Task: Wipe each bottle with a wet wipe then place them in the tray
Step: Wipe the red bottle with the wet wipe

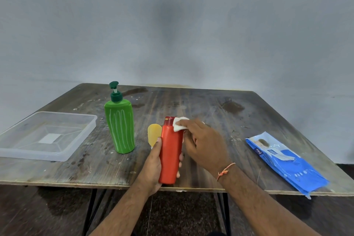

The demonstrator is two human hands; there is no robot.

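Left hand [153, 161] wrapped around the red bottle [170, 151], thumb along its left side, fingertips showing past its right edge, gripping it upright near the desk's [191, 101] front edge. Right hand [203, 143] just right of the bottle, fingers pinching a white wet wipe [179, 123] against the bottle's shoulder, beside the cap. Yellow bottle [154, 134] just behind the left thumb. Green pump bottle [119, 126] upright, left of the left hand. Clear plastic tray [76, 151] farther left, well apart. Blue wet-wipe pack [287, 163] flat, right of the right hand.
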